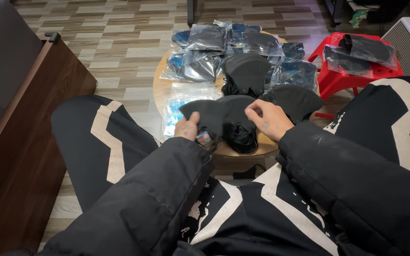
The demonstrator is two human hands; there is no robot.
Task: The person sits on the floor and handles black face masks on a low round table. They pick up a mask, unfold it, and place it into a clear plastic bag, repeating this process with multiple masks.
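My left hand (189,128) grips a folded black face mask (206,114) by its lower edge, holding it over the near side of a small round wooden table (160,87). My right hand (267,119) is at the mask's right side, fingers curled near a stack of black masks (237,124) lying on the table. A second fan-shaped pile of black masks (296,99) sits just beyond my right hand, and a third pile (246,71) lies at the table's middle. Both arms wear black puffy sleeves.
Clear plastic bags of masks (205,40) cover the far half of the table, and an empty clear wrapper (174,106) lies at its left. A red plastic stool (342,76) with bagged masks stands at the right. A dark wooden cabinet (20,128) runs along the left.
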